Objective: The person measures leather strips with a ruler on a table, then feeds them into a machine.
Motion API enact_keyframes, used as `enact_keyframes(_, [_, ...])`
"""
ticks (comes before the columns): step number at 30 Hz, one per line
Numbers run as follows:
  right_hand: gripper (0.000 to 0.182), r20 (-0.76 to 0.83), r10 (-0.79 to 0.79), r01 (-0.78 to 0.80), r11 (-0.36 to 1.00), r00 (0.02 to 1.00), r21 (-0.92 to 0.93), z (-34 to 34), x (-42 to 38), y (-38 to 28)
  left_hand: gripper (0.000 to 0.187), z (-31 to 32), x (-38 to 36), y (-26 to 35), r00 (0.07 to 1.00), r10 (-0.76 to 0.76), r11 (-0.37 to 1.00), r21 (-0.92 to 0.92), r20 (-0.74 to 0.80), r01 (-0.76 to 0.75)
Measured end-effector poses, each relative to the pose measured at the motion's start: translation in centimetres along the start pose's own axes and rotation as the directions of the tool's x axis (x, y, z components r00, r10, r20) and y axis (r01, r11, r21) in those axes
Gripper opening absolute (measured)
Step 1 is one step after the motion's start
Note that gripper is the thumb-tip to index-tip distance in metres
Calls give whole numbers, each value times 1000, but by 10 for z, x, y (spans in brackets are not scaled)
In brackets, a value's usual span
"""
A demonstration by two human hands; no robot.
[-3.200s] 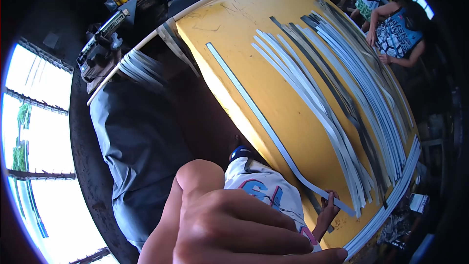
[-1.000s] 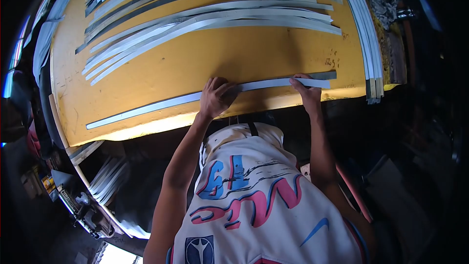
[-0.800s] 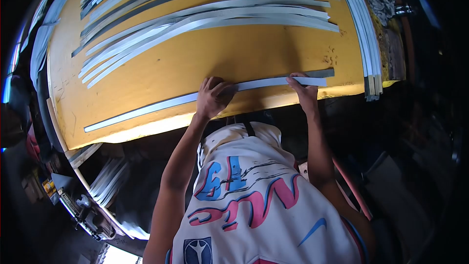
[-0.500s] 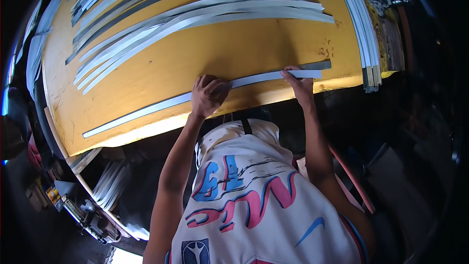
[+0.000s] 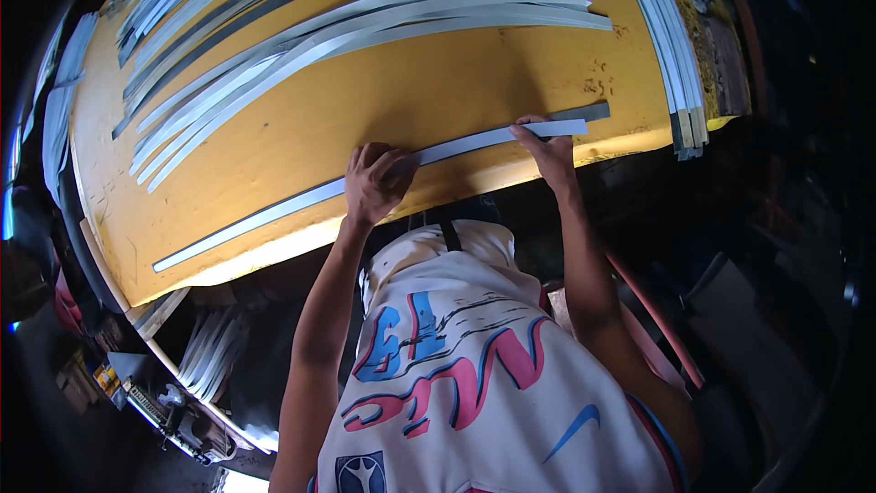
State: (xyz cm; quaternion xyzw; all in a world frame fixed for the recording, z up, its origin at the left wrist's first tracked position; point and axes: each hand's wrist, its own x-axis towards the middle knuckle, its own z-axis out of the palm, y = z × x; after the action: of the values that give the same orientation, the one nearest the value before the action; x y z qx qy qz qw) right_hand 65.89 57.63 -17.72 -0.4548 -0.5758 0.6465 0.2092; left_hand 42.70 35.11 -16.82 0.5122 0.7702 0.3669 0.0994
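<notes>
Well, white strip (image 5: 464,143) beneath left hand (image 5: 378,183), grip unclear; right hand (image 5: 546,150) pinches near end.

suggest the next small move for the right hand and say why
The right hand might ease the white strip over the dark strip: their right-hand ends splay apart, while the left hand rests on the white one farther left.
</notes>
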Motion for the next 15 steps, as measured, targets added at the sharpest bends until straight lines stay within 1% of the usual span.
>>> enact_keyframes(7, [20,-8,-26,26,999,1000,-32,0,0,1,24,1,-2,-3,1000,25,1000,10,6,-25])
enact_keyframes(12, [17,-19,-60,57,992,998,-114,3,-1,-3,26,2,-2,-2,999,49,999,13,-4,-49])
enact_keyframes(15, [16,-24,-35,33,997,999,-66,3,0,1,26,2,-4,-2,998,53,998,34,20,-54])
